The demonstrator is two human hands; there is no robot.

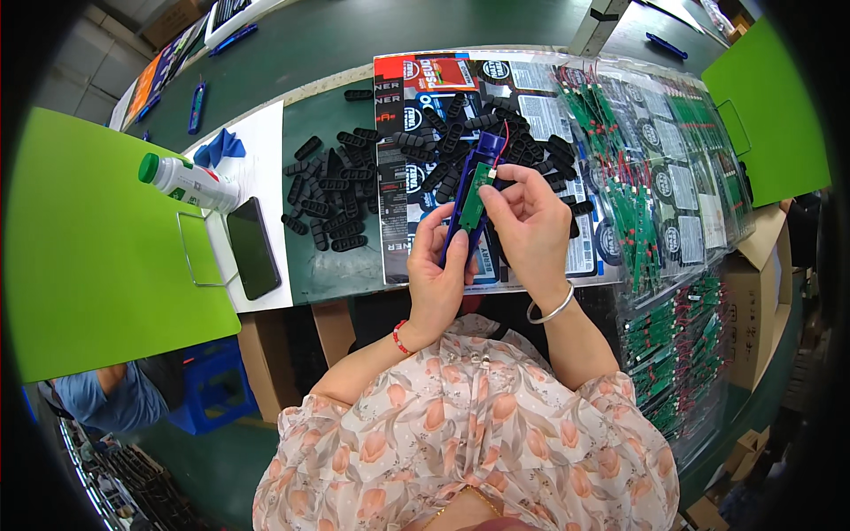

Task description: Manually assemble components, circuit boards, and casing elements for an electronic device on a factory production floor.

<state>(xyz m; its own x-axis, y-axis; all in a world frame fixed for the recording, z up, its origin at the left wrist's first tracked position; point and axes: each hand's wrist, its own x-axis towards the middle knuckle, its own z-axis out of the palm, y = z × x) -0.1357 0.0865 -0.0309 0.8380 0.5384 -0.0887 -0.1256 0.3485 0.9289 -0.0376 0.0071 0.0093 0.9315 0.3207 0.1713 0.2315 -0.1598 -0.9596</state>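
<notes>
My left hand (434,288) is closed around a long dark-blue plastic housing (490,144), tilted with its far end to the right. Over the housing lies a narrow green circuit board (473,202) with a white connector and a thin red wire at its far end. My right hand (534,226) pinches the board near that connector, thumb on top; whether it is seated in the housing I cannot tell. Many small black ribbed plastic pieces (335,184) lie heaped behind and left of my hands, partly on a printed sheet (395,226).
Green circuit boards with red wires (639,212) lie in rows at the right, with more in a clear tray (660,354) nearer me. Bright green panels (106,239) stand at both sides. A phone (255,248) and a white bottle (199,184) lie at left. A cardboard box (753,301) stands right.
</notes>
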